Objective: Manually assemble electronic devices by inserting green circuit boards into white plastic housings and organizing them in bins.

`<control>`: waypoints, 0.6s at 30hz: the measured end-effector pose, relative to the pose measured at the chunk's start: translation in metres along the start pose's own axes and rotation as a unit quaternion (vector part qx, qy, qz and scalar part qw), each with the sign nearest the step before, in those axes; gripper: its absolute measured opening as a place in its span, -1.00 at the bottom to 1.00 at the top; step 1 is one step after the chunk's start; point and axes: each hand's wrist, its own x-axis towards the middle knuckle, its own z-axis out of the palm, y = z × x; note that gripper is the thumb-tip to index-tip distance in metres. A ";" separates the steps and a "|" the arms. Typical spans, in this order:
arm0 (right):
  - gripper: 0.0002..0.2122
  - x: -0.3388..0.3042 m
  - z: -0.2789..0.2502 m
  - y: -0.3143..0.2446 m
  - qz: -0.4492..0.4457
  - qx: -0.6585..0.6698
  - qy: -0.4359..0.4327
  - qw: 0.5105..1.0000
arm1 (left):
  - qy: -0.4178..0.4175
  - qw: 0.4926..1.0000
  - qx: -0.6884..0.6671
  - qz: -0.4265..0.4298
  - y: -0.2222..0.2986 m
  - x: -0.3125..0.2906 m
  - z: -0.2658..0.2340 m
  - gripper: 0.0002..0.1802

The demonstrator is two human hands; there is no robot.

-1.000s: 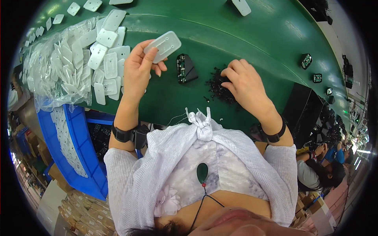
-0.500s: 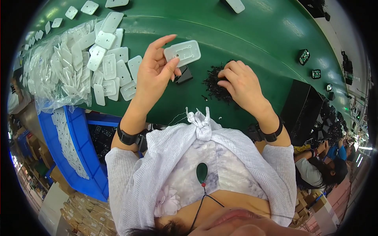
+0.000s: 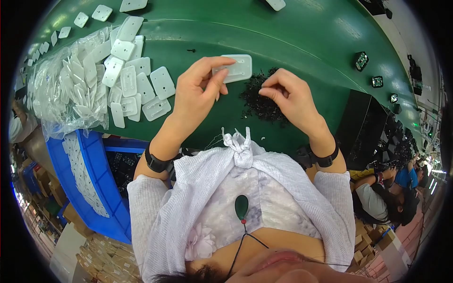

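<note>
My left hand [image 3: 200,89] holds a white rectangular plastic cover [image 3: 241,69] with rounded corners, pinched at its left end between thumb and fingers. Moulded ridges show on the face of the cover. My right hand [image 3: 293,96] is closed in a pinch over a heap of small black parts [image 3: 255,100]. Whatever lies between those fingertips is too small to make out. The cover's right end is close to the heap, a little above it.
White covers [image 3: 163,82] lie loose left of my left hand, beside a clear bag [image 3: 56,101] full of more. A blue bin [image 3: 94,165] stands at the lower left. On the right are a black box [image 3: 356,127] and small circuit-board units [image 3: 377,81] on the green surface [image 3: 302,33].
My left hand has moved right with the cover, toward the heap. My right hand's fingertips have drawn together into a pinch. The dark block below the cover no longer shows.
</note>
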 end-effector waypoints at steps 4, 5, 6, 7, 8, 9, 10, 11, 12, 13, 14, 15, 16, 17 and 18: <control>-0.94 0.003 0.004 -0.004 0.041 0.246 0.039 0.968 | -0.001 0.996 0.067 0.057 0.005 0.005 0.010 -0.80; -0.92 0.005 0.004 -0.008 0.041 0.320 0.042 0.946 | -0.001 0.996 0.066 0.058 0.005 0.006 0.012 -0.80; -0.90 0.006 0.004 -0.010 0.039 0.393 0.044 0.918 | 0.003 0.991 0.099 0.092 0.006 0.007 0.013 -0.79; -0.90 0.008 0.005 -0.010 0.038 0.393 0.043 0.918 | 0.007 0.983 0.132 0.125 0.006 0.007 0.014 -0.78; -0.91 0.009 0.005 -0.011 0.052 0.410 0.040 0.910 | 0.008 0.983 0.133 0.125 0.006 0.008 0.016 -0.78; -0.91 0.010 0.006 -0.011 0.067 0.426 0.038 0.901 | 0.019 0.970 0.172 0.170 0.004 0.010 0.018 -0.77; -0.91 0.011 0.007 -0.010 0.067 0.426 0.038 0.901 | 0.031 0.953 0.211 0.214 0.004 0.012 0.020 -0.76; -0.90 0.012 0.009 -0.009 0.063 0.443 0.026 0.894 | 0.030 0.953 0.211 0.214 0.006 0.013 0.021 -0.76; -0.88 0.013 0.011 -0.009 0.059 0.459 0.012 0.886 | 0.034 0.943 0.235 0.233 0.010 0.015 0.022 -0.74; -0.88 0.014 0.010 -0.009 0.059 0.460 0.012 0.886 | 0.038 0.932 0.258 0.252 0.012 0.015 0.023 -0.73; -0.88 0.015 0.010 -0.010 0.064 0.465 0.010 0.883 | 0.038 0.932 0.258 0.252 0.012 0.016 0.023 -0.73; -0.88 0.017 0.010 -0.010 0.068 0.469 0.009 0.880 | 0.034 0.932 0.256 0.254 0.011 0.017 0.023 -0.73; -0.88 0.017 0.010 -0.009 0.068 0.470 0.009 0.880 | 0.030 0.932 0.252 0.257 0.010 0.018 0.023 -0.72; -0.87 0.018 0.012 -0.008 0.050 0.467 0.014 0.883 | 0.030 0.932 0.253 0.258 0.010 0.018 0.024 -0.72; -0.87 0.018 0.014 -0.007 0.033 0.464 0.019 0.885 | 0.030 0.942 0.228 0.245 0.009 0.018 0.026 -0.72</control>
